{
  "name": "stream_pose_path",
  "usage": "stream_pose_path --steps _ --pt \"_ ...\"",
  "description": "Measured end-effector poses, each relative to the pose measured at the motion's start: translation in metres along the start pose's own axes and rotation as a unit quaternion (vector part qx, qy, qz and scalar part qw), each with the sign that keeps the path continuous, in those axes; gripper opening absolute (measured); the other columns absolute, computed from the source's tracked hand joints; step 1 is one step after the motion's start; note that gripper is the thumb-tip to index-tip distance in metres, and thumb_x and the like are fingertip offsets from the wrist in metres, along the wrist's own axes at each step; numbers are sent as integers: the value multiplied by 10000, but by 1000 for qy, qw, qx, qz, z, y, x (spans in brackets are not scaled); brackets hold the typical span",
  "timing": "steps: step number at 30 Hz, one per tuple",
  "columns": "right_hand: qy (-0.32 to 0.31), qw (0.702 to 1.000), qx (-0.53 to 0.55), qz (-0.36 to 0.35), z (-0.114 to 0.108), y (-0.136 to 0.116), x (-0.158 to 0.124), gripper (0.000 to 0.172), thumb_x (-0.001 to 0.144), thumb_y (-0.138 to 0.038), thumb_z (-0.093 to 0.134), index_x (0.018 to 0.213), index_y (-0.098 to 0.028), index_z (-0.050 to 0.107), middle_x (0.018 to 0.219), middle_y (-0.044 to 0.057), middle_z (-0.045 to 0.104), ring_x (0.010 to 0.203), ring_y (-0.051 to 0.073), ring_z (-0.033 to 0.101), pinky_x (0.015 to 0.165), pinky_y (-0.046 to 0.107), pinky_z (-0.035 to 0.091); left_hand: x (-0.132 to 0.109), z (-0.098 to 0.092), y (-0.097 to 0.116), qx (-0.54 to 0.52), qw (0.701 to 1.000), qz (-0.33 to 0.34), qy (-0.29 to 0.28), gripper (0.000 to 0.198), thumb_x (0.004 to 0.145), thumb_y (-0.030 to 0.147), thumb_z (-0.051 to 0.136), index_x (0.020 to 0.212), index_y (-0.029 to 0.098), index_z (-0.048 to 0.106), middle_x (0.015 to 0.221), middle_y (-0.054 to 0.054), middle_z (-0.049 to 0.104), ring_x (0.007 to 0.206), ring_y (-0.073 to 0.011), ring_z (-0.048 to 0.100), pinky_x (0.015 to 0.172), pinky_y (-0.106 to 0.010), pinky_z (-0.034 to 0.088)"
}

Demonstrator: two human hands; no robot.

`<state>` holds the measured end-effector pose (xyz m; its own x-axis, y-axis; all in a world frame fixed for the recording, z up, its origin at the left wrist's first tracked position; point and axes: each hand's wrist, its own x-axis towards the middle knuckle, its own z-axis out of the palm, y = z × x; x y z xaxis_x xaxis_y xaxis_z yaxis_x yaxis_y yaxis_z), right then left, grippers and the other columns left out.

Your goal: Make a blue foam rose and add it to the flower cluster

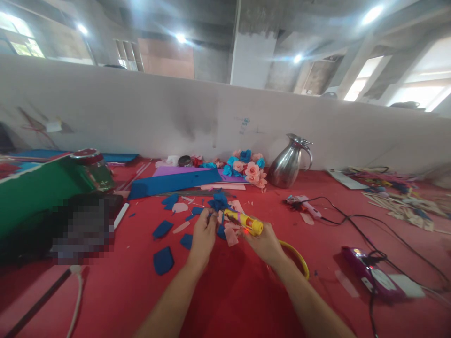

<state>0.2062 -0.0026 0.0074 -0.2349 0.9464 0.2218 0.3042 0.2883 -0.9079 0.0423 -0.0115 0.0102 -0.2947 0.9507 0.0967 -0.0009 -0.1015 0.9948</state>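
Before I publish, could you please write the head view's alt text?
A person's right hand holds a yellow tool beside the left hand, above blue scraps and pink scraps on a red table, with flowers and a metal jug behind.

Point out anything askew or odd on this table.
Nothing looks spilled or broken. The blue paper pieces look untidy, strewn beside and beyond the left hand, and a black cable sprawls across the table at right.
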Motion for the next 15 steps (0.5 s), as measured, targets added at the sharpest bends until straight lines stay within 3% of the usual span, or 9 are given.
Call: stream_pose_path --steps 15 --pt "7 1000 4 -4 2 7 0 296 747 -374 645 917 -132 664 812 48 690 683 160 612 597 225 480 6 -4 -14 37 998 44 -14 163 825 366 470 809 204 481 600 52 414 530 -114 382 493 -227 301"
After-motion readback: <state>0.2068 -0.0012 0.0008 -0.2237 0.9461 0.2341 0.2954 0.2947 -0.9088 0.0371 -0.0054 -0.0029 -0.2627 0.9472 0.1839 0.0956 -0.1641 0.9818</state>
